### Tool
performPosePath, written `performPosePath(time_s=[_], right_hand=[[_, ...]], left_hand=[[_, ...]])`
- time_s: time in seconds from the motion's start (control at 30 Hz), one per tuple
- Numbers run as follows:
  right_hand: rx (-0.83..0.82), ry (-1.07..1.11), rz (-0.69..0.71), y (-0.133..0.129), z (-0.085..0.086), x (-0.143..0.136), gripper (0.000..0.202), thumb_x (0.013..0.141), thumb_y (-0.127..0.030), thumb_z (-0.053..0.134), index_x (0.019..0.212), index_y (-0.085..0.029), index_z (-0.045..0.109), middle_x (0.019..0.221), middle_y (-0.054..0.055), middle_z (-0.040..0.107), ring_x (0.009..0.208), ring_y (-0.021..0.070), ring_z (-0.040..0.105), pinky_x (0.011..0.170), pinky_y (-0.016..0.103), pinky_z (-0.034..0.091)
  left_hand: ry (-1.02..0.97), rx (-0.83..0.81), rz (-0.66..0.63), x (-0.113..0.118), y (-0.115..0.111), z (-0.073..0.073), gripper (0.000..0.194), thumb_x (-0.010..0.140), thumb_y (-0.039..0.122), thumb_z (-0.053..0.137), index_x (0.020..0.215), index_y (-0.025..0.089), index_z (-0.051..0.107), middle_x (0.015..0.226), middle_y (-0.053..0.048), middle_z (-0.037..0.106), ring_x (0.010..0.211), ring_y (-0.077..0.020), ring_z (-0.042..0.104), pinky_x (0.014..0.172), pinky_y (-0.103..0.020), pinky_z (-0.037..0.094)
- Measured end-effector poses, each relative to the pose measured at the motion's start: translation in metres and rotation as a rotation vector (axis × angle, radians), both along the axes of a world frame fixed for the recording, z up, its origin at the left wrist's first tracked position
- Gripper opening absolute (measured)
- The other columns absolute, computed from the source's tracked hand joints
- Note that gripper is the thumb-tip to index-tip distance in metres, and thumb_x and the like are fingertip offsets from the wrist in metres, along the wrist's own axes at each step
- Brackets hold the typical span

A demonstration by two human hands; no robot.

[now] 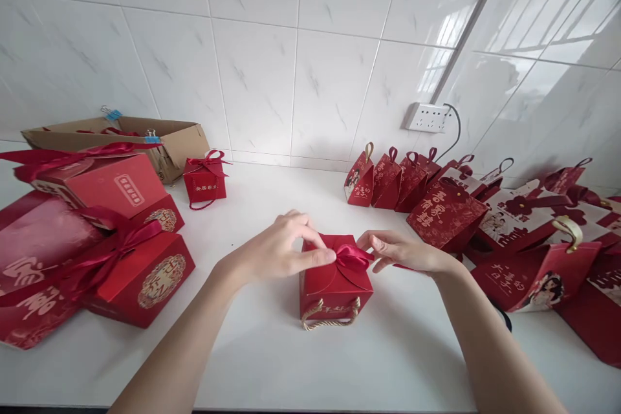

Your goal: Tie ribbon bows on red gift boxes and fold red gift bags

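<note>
A small red gift box (334,284) stands upright on the white table, with a gold rope handle (332,322) hanging at its front. Its curved top flaps meet under a dark red satin ribbon bow (353,257). My left hand (291,246) reaches in from the left, thumb and index finger closed together at the bow's left side; the ribbon between them is mostly hidden. On the other side, my right hand (400,252) is beside the bow's right loop, fingers slightly apart. A strip of red shows beneath that hand.
Larger red ribboned boxes (145,272) are stacked at left, before an open cardboard box (182,149) with clips. A small red box (204,182) stands at back. Several handled gift boxes (446,213) crowd the right. A power socket (429,118) is on the tiled wall.
</note>
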State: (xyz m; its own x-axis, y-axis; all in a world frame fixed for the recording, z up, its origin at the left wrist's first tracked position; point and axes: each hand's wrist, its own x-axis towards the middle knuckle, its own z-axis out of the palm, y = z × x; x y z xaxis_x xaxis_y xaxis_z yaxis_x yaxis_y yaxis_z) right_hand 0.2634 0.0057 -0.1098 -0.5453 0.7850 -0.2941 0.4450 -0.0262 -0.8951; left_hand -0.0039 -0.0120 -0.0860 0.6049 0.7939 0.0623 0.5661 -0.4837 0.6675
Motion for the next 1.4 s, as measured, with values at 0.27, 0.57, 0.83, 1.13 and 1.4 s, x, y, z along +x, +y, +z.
performPosePath(time_s=[0.27,0.57,0.83,1.13,1.4], right_hand=[[-0.096,0.28,-0.045,0.004,-0.016,-0.013,0.039,0.075,-0.051,0.069,0.067,-0.015,0.056,0.067,-0.001,0.058,0.063,0.0103,0.054,0.067,0.026,0.043],[-0.006,0.656,-0.387,0.01,-0.031,-0.041,0.038,0.068,-0.045,0.076,0.064,-0.017,0.051,0.055,-0.006,0.046,0.053,0.0069,0.041,0.06,0.024,0.035],[0.339,0.242,-0.629,0.003,-0.022,-0.041,0.043,0.072,-0.06,0.063,0.075,-0.019,0.051,0.062,-0.005,0.044,0.056,0.009,0.037,0.053,0.024,0.03],[0.179,-0.141,-0.102,-0.025,0.012,-0.012,0.038,0.075,-0.05,0.064,0.062,-0.017,0.052,0.055,-0.006,0.033,0.051,0.0068,0.025,0.047,0.024,0.017],[0.186,0.02,-0.146,-0.025,0.008,-0.023,0.03,0.081,-0.041,0.058,0.065,-0.015,0.059,0.052,-0.006,0.04,0.048,0.0064,0.031,0.046,0.023,0.023]], left_hand=[[-0.034,0.059,-0.034,0.015,0.003,-0.014,0.012,0.082,0.035,0.058,0.087,0.024,0.06,0.106,-0.003,0.056,0.11,-0.0225,0.047,0.096,-0.038,0.039],[0.055,0.101,-0.052,0.016,0.004,-0.015,0.02,0.085,0.031,0.054,0.1,0.033,0.067,0.128,0.0,0.046,0.122,-0.0256,0.04,0.107,-0.046,0.031],[0.091,0.062,-0.009,0.014,0.006,-0.014,0.024,0.083,0.039,0.056,0.105,0.033,0.066,0.134,-0.001,0.044,0.128,-0.029,0.035,0.108,-0.05,0.028],[0.072,0.088,0.005,0.015,0.007,-0.015,0.021,0.081,0.04,0.058,0.098,0.03,0.063,0.129,0.0,0.049,0.127,-0.0268,0.038,0.11,-0.049,0.027],[0.065,0.068,0.008,0.015,0.008,-0.016,0.019,0.079,0.041,0.06,0.092,0.028,0.061,0.127,0.0,0.05,0.127,-0.0267,0.039,0.11,-0.05,0.026]])
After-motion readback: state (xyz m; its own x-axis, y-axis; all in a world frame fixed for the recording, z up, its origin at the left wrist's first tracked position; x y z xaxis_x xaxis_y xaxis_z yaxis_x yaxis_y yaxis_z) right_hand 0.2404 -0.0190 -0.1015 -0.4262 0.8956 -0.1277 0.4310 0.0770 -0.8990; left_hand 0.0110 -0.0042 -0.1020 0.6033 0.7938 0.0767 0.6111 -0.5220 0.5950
